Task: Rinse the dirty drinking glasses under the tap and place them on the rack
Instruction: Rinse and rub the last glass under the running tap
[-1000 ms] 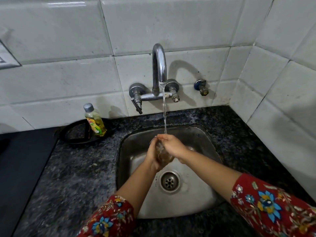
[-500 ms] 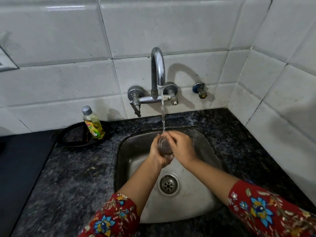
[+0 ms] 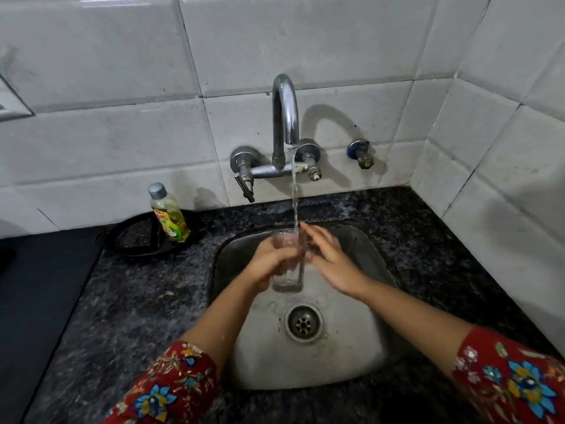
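A clear drinking glass [image 3: 287,280] stands upright in the air over the steel sink [image 3: 351,356], mouth up under the running stream from the chrome tap [image 3: 286,117]. My left hand [image 3: 269,264] is wrapped around the glass from the left. My right hand [image 3: 330,258] lies against its right side with the fingers stretched out flat along the rim. Water falls into the glass. No rack is in view.
A yellow dish-soap bottle [image 3: 169,214] stands on a black tray [image 3: 134,240] at the back left of the dark granite counter [image 3: 137,301]. A small valve [image 3: 362,154] sticks out of the tiled wall to the right of the tap. The drain [image 3: 303,323] sits below the hands.
The glass went from being cupped and tilted low in the sink to upright and higher under the stream. My right hand's fingers opened flat against its side.
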A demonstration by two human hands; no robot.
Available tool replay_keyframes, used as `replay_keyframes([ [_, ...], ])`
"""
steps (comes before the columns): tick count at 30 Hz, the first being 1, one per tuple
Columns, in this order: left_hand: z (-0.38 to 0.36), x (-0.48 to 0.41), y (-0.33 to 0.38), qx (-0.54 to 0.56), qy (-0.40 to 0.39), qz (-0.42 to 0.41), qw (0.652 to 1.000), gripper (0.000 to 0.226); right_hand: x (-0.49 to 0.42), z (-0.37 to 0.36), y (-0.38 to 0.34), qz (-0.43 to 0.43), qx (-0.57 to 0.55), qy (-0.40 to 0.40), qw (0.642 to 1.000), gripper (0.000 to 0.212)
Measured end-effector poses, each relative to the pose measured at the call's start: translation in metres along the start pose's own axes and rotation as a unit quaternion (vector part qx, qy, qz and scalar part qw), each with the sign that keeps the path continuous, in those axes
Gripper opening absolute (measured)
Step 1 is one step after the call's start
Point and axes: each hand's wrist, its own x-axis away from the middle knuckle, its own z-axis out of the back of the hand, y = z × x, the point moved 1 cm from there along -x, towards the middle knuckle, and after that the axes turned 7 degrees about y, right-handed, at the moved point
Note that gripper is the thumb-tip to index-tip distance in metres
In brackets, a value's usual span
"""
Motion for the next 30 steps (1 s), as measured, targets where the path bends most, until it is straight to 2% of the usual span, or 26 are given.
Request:
replay_keyframes([
  [2, 0.005, -0.002, 0.0, -0.054, -0.053, -0.026, 0.997, 0.046, -0.004, 0.012, 0.001, 0.13, 0.105, 0.018, 0.986, 0.036],
  [4, 0.003, 0.001, 0.004, -0.065, -0.086, -0.032, 0.994, 0.052, -0.008, 0.017, 0.0, 0.217, 0.219, -0.005, 0.951, 0.034],
  [6, -0.002, 0.002, 0.008, -0.071, -0.104, -0.045, 0.991, 0.042, -0.009, 0.017, -0.002, 0.255, 0.268, 0.024, 0.929, 0.035],
  [8, -0.01, 0.001, 0.012, -0.101, -0.094, -0.066, 0.988, 0.027, -0.012, 0.012, -0.006, 0.249, 0.264, 0.063, 0.93, 0.036],
  [9, -0.014, -0.003, 0.012, -0.141, -0.064, -0.083, 0.984, 0.024, -0.014, 0.007, -0.008, 0.223, 0.258, 0.071, 0.937, 0.038],
  [11, -0.021, -0.009, 0.012, -0.273, 0.042, -0.119, 0.954, 0.031, -0.022, 0.0, -0.014, 0.14, 0.248, 0.062, 0.957, 0.039],
  [12, -0.023, -0.007, 0.014, -0.335, 0.105, -0.124, 0.928, 0.037, -0.025, -0.002, -0.016, 0.114, 0.234, 0.052, 0.964, 0.035],
  [13, -0.024, -0.006, 0.017, -0.355, 0.135, -0.133, 0.916, 0.038, -0.027, -0.002, -0.017, 0.115, 0.212, 0.05, 0.969, 0.031],
  [14, -0.023, -0.007, 0.018, -0.328, 0.116, -0.146, 0.926, 0.035, -0.027, -0.001, -0.018, 0.137, 0.185, 0.054, 0.972, 0.03],
  [16, -0.014, -0.004, 0.026, -0.195, -0.022, -0.135, 0.971, 0.03, -0.024, 0.005, -0.019, 0.176, 0.127, 0.063, 0.974, 0.035],
  [18, -0.003, -0.001, 0.03, -0.061, -0.16, -0.077, 0.982, 0.029, -0.021, 0.009, -0.017, 0.173, 0.1, 0.053, 0.978, 0.035],
  [19, -0.001, 0.0, 0.029, -0.03, -0.187, -0.056, 0.98, 0.027, -0.018, 0.01, -0.016, 0.171, 0.099, 0.049, 0.979, 0.036],
  [20, 0.0, -0.001, 0.026, -0.026, -0.181, -0.05, 0.982, 0.024, -0.017, 0.01, -0.016, 0.166, 0.106, 0.049, 0.979, 0.037],
  [22, -0.006, -0.003, 0.019, -0.094, -0.09, -0.08, 0.988, 0.026, -0.02, 0.011, -0.02, 0.147, 0.162, 0.039, 0.975, 0.04],
  [24, -0.014, -0.004, 0.014, -0.203, 0.027, -0.135, 0.969, 0.038, -0.026, 0.009, -0.028, 0.123, 0.244, -0.002, 0.962, 0.035],
  [25, -0.017, -0.004, 0.014, -0.234, 0.076, -0.15, 0.958, 0.043, -0.028, 0.007, -0.029, 0.118, 0.248, -0.009, 0.961, 0.032],
  [26, -0.017, -0.005, 0.016, -0.239, 0.092, -0.16, 0.953, 0.044, -0.03, 0.007, -0.031, 0.125, 0.234, -0.002, 0.964, 0.03],
  [27, -0.016, -0.005, 0.017, -0.219, 0.067, -0.164, 0.959, 0.042, -0.028, 0.007, -0.03, 0.136, 0.208, 0.009, 0.969, 0.031],
  [30, -0.004, -0.002, 0.025, -0.089, -0.135, -0.11, 0.981, 0.036, -0.025, 0.012, -0.023, 0.159, 0.142, 0.022, 0.977, 0.039],
])
